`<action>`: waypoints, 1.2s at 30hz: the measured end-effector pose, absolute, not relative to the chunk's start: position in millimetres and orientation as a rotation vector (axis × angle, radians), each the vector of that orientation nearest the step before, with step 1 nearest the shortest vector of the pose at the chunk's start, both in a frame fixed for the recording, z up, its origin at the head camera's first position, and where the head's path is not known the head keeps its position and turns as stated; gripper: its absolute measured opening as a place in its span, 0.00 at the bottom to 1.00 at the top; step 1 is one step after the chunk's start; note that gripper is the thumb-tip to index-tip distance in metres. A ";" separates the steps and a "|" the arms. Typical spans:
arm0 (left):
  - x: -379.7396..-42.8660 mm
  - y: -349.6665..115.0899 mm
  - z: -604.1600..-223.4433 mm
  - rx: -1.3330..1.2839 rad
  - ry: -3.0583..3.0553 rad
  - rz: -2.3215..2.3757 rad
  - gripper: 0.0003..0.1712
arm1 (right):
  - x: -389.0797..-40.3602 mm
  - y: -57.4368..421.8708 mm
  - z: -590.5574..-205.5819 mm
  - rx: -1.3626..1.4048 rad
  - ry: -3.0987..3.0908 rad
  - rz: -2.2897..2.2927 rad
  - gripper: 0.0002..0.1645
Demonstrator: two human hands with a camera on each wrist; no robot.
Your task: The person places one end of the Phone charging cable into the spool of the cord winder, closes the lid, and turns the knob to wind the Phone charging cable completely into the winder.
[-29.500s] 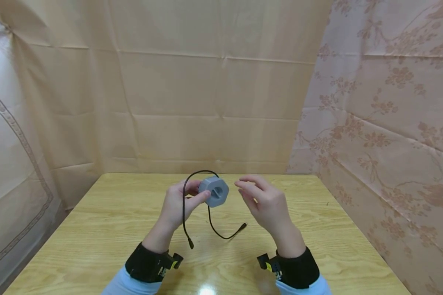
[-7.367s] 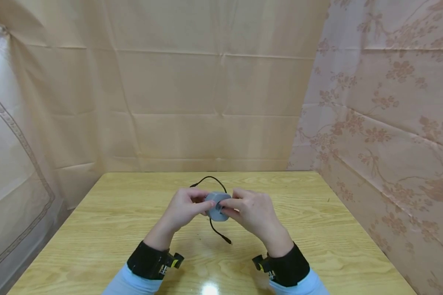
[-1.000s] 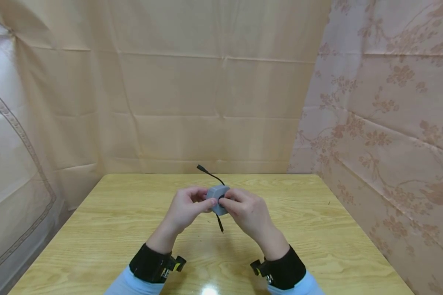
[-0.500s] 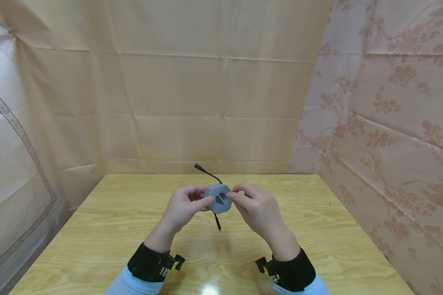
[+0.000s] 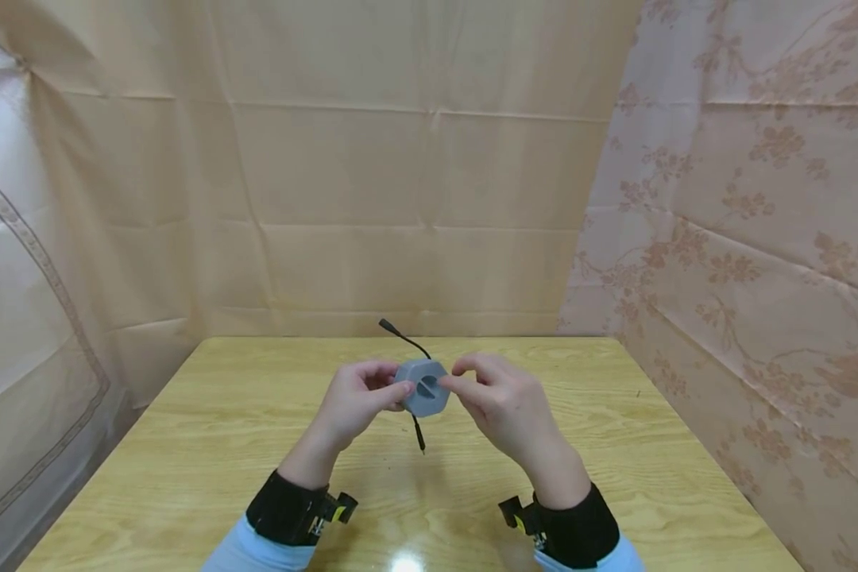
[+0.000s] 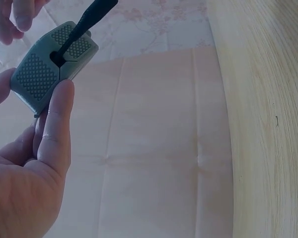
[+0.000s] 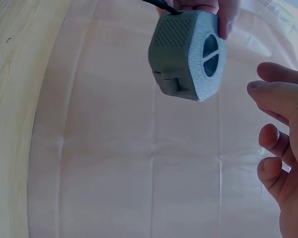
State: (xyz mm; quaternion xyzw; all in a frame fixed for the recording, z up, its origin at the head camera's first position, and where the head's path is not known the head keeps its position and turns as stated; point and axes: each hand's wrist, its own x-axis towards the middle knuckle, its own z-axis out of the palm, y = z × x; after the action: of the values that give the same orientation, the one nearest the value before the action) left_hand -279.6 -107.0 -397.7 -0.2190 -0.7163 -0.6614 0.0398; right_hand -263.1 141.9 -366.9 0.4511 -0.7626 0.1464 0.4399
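My left hand [image 5: 350,401] holds a grey-blue hexagonal cable winder [image 5: 429,405] by its left edge, thumb on the front face and fingers behind. A round recess with a bar across it marks that face. A short black cable end [image 5: 389,326] sticks up from the top, and another short cable end [image 5: 419,435] hangs below. In the left wrist view the cable [image 6: 84,27] comes out of a hole in the textured side of the winder [image 6: 37,77]. My right hand [image 5: 511,405], its fingers loosely bent, is apart from the winder in the right wrist view and holds nothing.
Both hands are above a light wood table [image 5: 222,445]. A beige curtain [image 5: 400,175] hangs behind its far edge, a flowered cloth [image 5: 743,238] on the right and a white cloth [image 5: 28,318] on the left.
The long cable loops seen earliest have shortened to two stubs at the winder. Within the last second my right fingers have left the knob and drawn back right; the winder's face has turned forward.
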 end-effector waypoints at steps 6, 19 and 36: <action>-279.9 -105.9 -399.5 -0.737 -2.204 -2.010 0.14 | -269.0 133.0 -376.2 1.176 -1.899 0.298 0.22; -280.7 -103.8 -401.7 -0.791 -2.278 -1.946 0.15 | -269.1 129.5 -384.9 1.117 -2.013 0.283 0.16; -279.0 -105.4 -400.3 -0.809 -2.256 -2.020 0.17 | -274.6 129.0 -390.3 1.019 -1.939 0.290 0.11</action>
State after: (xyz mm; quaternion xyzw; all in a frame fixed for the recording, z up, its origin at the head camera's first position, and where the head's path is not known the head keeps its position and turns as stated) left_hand -279.0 -105.4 -400.3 -0.2582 -0.7198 -0.6444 0.0034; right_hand -274.6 129.0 -390.3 0.4119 -0.7839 0.1173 0.4495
